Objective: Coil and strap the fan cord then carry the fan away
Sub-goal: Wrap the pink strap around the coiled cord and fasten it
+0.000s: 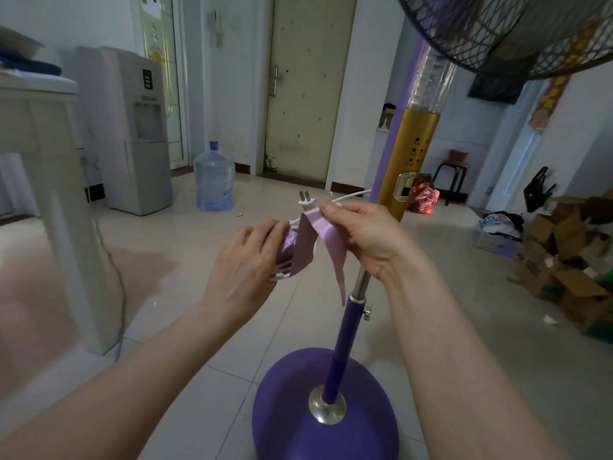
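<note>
At frame centre the left hand (247, 260) is closed around the bundled white fan cord (279, 272) and one end of a shiny lilac fabric strap (306, 242). The right hand (360, 232) pinches the strap's upper fold, its tail hanging down. The white plug (306, 199) pokes out just above. Behind them stands the purple pedestal fan (338, 360), base at lower centre. Centre left, a clear blue water jug (214, 180) looks empty. At right, open cardboard boxes (564, 260) lie piled; contents unclear.
</note>
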The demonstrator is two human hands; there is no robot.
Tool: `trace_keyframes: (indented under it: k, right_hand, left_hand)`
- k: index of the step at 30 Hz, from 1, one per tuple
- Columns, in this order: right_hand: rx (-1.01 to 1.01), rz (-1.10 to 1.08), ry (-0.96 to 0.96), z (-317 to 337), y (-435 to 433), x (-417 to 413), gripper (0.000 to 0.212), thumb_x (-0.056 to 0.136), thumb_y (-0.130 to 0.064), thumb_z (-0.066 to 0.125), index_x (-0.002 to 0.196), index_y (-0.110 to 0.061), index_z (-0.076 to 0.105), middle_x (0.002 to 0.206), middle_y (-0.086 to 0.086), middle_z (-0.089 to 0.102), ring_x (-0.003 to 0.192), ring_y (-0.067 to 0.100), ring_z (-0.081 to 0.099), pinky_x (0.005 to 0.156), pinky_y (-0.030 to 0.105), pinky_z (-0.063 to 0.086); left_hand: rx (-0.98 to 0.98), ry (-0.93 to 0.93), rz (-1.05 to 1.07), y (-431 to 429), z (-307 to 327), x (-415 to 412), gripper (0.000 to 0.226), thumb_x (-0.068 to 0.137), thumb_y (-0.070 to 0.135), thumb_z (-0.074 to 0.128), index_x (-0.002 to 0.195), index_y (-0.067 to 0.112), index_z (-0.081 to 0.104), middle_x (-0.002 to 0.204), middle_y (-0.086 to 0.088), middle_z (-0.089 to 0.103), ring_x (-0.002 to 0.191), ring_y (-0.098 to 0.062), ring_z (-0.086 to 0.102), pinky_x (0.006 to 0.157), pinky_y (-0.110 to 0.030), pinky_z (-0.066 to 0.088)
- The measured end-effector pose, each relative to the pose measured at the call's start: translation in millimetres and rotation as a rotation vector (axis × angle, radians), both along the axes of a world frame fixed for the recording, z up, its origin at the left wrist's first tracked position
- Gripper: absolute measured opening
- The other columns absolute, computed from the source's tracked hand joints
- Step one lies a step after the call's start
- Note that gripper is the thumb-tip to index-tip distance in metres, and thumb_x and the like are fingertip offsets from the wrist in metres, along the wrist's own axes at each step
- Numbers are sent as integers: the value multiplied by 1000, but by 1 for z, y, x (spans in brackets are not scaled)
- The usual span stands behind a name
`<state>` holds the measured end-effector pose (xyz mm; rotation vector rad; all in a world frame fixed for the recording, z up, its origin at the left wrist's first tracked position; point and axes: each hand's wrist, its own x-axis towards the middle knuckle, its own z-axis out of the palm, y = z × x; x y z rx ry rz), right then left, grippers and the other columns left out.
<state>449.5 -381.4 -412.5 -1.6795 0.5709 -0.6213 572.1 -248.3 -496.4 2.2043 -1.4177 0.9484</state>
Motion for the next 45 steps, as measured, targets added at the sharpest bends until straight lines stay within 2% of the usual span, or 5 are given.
trace_keyframes:
  k: [8,22,28,39,45]
  right_hand:
    - [49,161,59,57,-3,26,16,93,-11,63,84,-2,73,49,0,66,37,3,57,39,15,46]
    - [158,182,-82,42,2,71,32,100,-10,51,124,12,56,120,26,54,113,31,60,89,27,53]
    - [27,-29,-277,7,-14,47,27,96,8,45,103,-2,69,102,18,71,85,17,70,79,22,59]
    - [4,-43,-507,-26,-12,30,25,94,5,53,99,-8,74,97,8,76,89,16,73,79,24,59]
    - [95,-351,-469,-45,-19,25,30,87,6,49,79,-18,65,79,1,70,76,15,68,65,21,54]
  left_hand:
    - [58,-20,-63,4,-10,-4,70,69,11,76,132,-1,49,122,-20,62,93,-33,62,80,-41,54]
    - [19,29,-73,4,-11,-4,80,65,15,83,136,3,50,121,-19,60,92,-31,60,73,-41,55]
    - [-60,196,-53,-1,-8,6,91,63,21,85,142,7,41,128,-16,55,109,-30,54,87,-37,48]
    - [-122,320,-25,-10,-16,6,90,63,17,84,143,11,42,128,-12,56,109,-27,55,88,-34,46]
    - [-256,753,-67,-21,-7,8,84,68,28,82,142,20,43,127,1,59,102,-13,58,89,-33,52]
